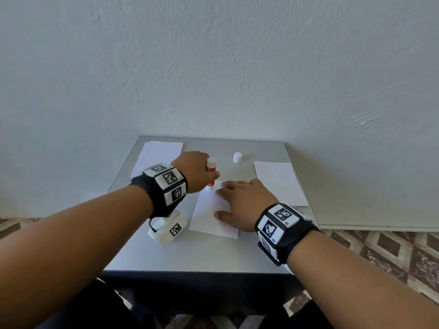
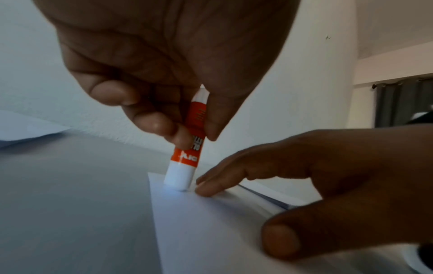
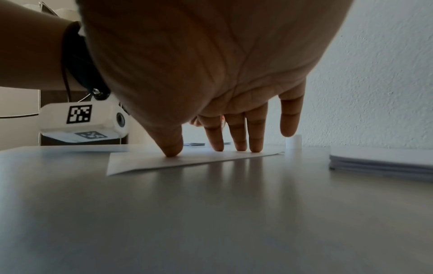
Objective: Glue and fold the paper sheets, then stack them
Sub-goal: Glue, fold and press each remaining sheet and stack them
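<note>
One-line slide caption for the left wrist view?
Left hand presses the glue stick onto the sheet while right hand pins it.

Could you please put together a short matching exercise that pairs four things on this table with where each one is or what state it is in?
Things:
1. glue stick
2. white cap
3. centre sheet
4. paper stack

Places or states:
A. lying at the table's right side, touched by neither hand
B. held flat under the right hand
C. standing alone near the far edge
D. gripped by the left hand, tip down on paper

Pairs: 1-D, 2-C, 3-B, 4-A
</note>
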